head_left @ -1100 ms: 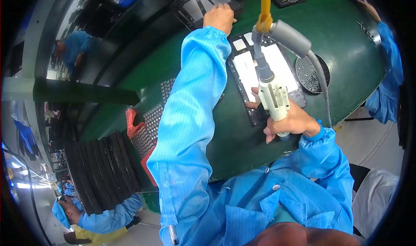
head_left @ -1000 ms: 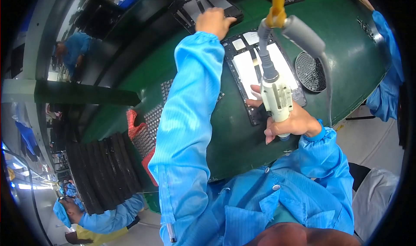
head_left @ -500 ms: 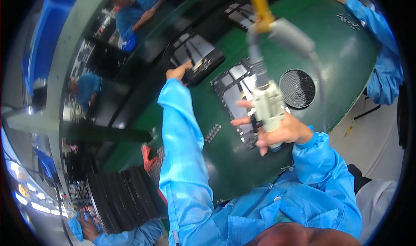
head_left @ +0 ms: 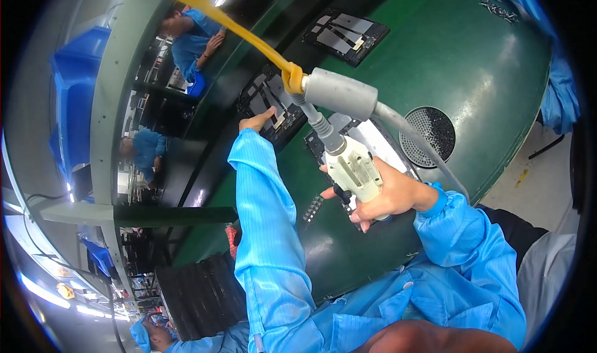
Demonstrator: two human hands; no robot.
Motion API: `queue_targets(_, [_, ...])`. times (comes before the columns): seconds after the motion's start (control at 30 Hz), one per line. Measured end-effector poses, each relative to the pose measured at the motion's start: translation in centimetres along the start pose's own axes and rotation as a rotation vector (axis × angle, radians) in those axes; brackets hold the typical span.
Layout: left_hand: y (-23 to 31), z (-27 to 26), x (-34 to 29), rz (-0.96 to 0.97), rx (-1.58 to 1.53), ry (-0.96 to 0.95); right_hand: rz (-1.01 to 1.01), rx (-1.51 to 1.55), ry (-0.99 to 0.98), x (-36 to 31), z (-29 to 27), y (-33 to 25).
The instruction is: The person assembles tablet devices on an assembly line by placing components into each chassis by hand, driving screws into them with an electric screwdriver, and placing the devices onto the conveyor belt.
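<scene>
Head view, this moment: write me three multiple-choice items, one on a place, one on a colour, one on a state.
1. Where is the left hand?
A. on the dark tray up the green table
B. on the round mesh dish
C. in the person's lap

2. What colour is the hose tied above the power screwdriver?
A. red
B. yellow
C. white

3. How is the right hand?
A. open and empty
B. flat on the table
C. closed around the screwdriver's body

Answers: 1 A, the outstretched left arm ends at that tray's edge. 2 B, a yellow hose runs up to the left from the knot. 3 C, the fingers wrap the pale tool body.
</scene>
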State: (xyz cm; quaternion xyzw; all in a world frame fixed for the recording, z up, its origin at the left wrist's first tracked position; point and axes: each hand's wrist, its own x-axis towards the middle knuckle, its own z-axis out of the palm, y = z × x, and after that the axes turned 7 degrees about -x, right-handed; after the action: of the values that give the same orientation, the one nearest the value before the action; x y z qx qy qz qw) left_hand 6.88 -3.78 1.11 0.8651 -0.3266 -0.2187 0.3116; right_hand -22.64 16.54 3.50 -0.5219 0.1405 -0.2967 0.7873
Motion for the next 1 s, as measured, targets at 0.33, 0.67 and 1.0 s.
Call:
queue_targets(0.33, [-0.3, -3.1, 1.0, -0.139, -0.370, -0.201, -0.008, 0.000, -0.036, 0.3, 1.3, -0.2])
queue_targets(0.67, [-2.9, -5.2, 3.9, -0.044, -1.092, -0.293, -0.049, 0.030, 0.022, 0.2, 1.0, -0.1])
queue_targets(1.0, [-6.6, -7.8, 4.2, -0.184, -0.510, -0.195, -0.057, 0.026, -0.040, 0.5, 1.5, 0.1])
